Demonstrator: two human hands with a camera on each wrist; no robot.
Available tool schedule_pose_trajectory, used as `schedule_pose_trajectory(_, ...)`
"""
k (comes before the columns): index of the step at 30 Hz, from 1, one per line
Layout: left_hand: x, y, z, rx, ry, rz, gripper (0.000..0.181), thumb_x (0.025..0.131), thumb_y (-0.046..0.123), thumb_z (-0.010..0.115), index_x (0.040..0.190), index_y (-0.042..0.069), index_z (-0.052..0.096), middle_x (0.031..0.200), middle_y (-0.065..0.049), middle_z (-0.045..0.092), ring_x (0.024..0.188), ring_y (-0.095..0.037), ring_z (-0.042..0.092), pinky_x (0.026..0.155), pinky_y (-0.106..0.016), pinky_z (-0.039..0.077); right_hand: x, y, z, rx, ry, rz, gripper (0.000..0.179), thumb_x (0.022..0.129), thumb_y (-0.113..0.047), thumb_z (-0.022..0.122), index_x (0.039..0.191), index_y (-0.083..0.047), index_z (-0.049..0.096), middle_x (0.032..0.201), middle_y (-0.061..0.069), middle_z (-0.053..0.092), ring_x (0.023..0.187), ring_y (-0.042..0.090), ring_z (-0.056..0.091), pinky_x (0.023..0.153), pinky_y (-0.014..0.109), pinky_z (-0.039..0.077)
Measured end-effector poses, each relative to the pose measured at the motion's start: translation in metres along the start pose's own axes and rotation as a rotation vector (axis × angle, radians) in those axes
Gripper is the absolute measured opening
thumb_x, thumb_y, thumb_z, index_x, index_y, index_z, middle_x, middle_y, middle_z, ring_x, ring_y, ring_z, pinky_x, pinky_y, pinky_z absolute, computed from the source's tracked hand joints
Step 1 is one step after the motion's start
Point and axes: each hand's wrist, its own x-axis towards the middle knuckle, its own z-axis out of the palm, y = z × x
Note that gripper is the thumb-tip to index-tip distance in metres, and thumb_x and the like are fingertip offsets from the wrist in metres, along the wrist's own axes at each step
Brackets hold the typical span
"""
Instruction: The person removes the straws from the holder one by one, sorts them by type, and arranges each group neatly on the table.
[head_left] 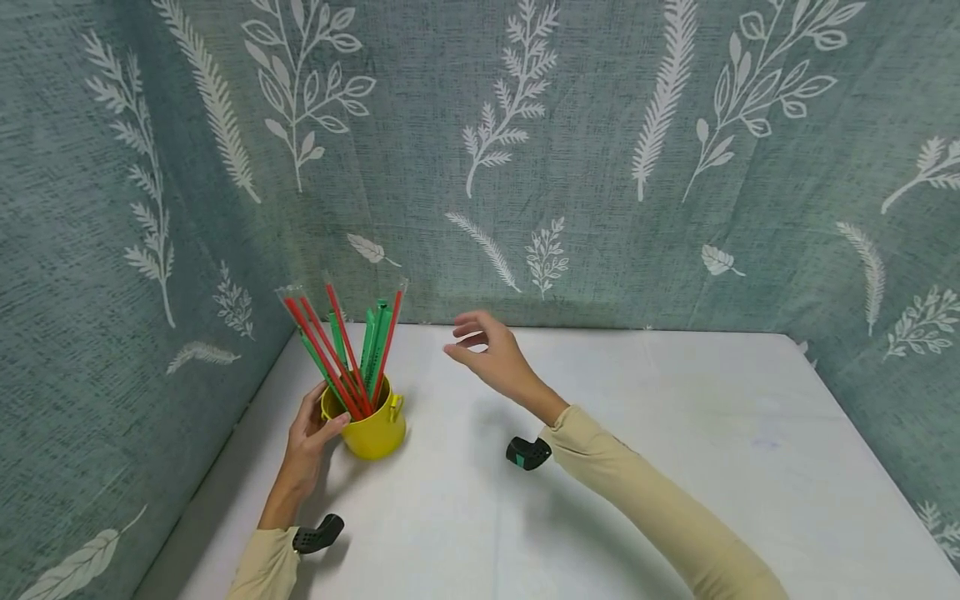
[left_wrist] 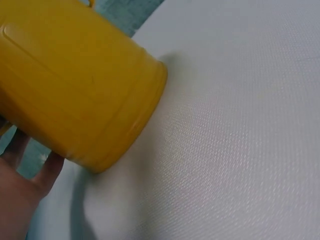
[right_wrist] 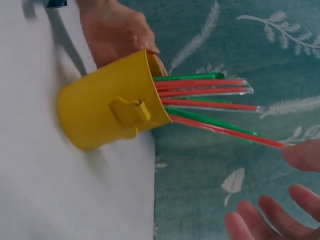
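A small yellow bucket (head_left: 373, 437) stands upright at the left of the white table. Several thin red sticks in clear wrappers (head_left: 388, 342) and slim green sticks (head_left: 382, 333) lean out of its mouth. My left hand (head_left: 306, 446) holds the bucket from its left side, the thumb at the rim and the other fingers behind the wall. Right of the bucket, my right hand (head_left: 491, 354) hangs above the table with loosely bent fingers and nothing in them. In the right wrist view, the fingertips (right_wrist: 302, 155) appear near the end of one red stick.
A green-grey cloth with white leaf prints (head_left: 420, 150) hangs behind and to the sides of the table (head_left: 675, 417). Each wrist carries a small black device (head_left: 528, 453). A metal handle loop (head_left: 396, 407) juts from the bucket's right side.
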Motion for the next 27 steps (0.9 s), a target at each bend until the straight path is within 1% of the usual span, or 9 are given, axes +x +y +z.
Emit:
schedule_pose_trajectory(4,0.001,0.001,0.002,-0.004,0.01,-0.015,0.062,0.092,0.009,0.056,0.147,0.012,0.028,0.144,-0.01,0.032,0.126,-0.011,0.037,0.094,-0.013,0.036,0.008,-0.001,0.012,0.032,0.02,-0.005,0.037,0.087,-0.019,0.068,0.12,-0.01,0.055,0.111,0.008,0.061,0.098,0.02,0.061,0.078,0.03,0.052)
schedule_pose_trajectory(6,0.0,0.002,0.002,0.001,0.018,-0.028,0.062,0.092,0.008,0.056,0.148,0.012,0.027,0.145,-0.009,0.031,0.128,-0.011,0.035,0.094,-0.012,0.035,0.013,-0.002,0.019,0.051,0.023,-0.01,0.036,0.087,-0.019,0.068,0.119,-0.009,0.055,0.11,0.01,0.061,0.097,0.021,0.061,0.077,0.029,0.052)
schedule_pose_trajectory(9,-0.001,0.003,0.002,0.001,0.022,-0.044,0.063,0.092,0.007,0.055,0.148,0.014,0.026,0.147,-0.009,0.027,0.132,-0.015,0.032,0.094,-0.011,0.035,0.018,-0.002,0.03,0.072,0.026,-0.015,0.035,0.087,-0.018,0.068,0.118,-0.007,0.055,0.111,0.013,0.061,0.096,0.022,0.061,0.077,0.028,0.052)
schedule_pose_trajectory(12,0.001,0.002,0.003,-0.003,0.011,-0.05,0.064,0.093,0.009,0.055,0.149,0.014,0.025,0.149,-0.01,0.025,0.134,-0.018,0.029,0.095,-0.011,0.035,0.023,-0.001,0.039,0.07,0.048,-0.011,0.034,0.087,-0.016,0.069,0.117,-0.006,0.055,0.109,0.013,0.061,0.095,0.022,0.061,0.076,0.026,0.052)
schedule_pose_trajectory(18,0.001,0.005,0.005,0.004,0.034,-0.068,0.064,0.092,0.01,0.056,0.148,0.012,0.027,0.146,-0.009,0.029,0.13,-0.015,0.033,0.093,-0.01,0.035,0.034,-0.001,0.058,0.068,0.113,0.006,0.034,0.085,-0.016,0.07,0.114,-0.005,0.055,0.105,0.013,0.061,0.091,0.022,0.061,0.073,0.024,0.052)
schedule_pose_trajectory(22,0.0,0.004,0.005,0.015,0.047,-0.084,0.063,0.092,0.011,0.056,0.148,0.014,0.027,0.147,-0.009,0.029,0.13,-0.016,0.033,0.093,-0.011,0.034,0.039,-0.002,0.071,0.071,0.141,0.036,0.035,0.085,-0.017,0.071,0.113,-0.005,0.054,0.104,0.012,0.061,0.088,0.02,0.061,0.071,0.023,0.052)
schedule_pose_trajectory(27,0.0,0.001,0.005,0.016,0.06,-0.082,0.062,0.092,0.011,0.056,0.148,0.015,0.029,0.144,-0.005,0.033,0.125,-0.011,0.036,0.094,-0.012,0.035,0.044,-0.004,0.086,0.08,0.167,0.059,0.038,0.085,-0.016,0.07,0.115,-0.001,0.052,0.104,0.016,0.06,0.088,0.023,0.063,0.069,0.022,0.052)
